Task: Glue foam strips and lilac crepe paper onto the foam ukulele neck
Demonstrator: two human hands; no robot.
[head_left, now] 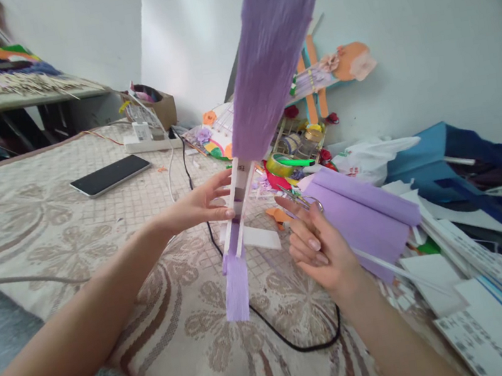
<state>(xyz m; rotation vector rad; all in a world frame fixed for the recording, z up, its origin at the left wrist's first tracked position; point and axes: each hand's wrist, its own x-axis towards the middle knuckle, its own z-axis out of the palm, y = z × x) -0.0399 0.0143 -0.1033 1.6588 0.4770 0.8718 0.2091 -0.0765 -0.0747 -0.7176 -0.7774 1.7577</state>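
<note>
My left hand (215,203) is closed on a white strip frame (239,197), thumb on the near side. A long band of purple crepe paper (274,51) covers its upper part and runs out of the top of the view. A shorter purple piece (236,285) hangs at the lower end. To the right, my right hand (311,242) has its fingers curled, with small metal scissors (303,197) at the thumb and index finger. The scissors point away toward the back of the table, apart from the frame.
A phone (110,175) lies on the patterned tablecloth (45,214) at left. A power strip (153,142) stands behind, and a black cable (300,349) loops across the front. Purple paper (356,222), a tape roll (278,166), white boards (487,328) and a blue bag (417,152) crowd the right.
</note>
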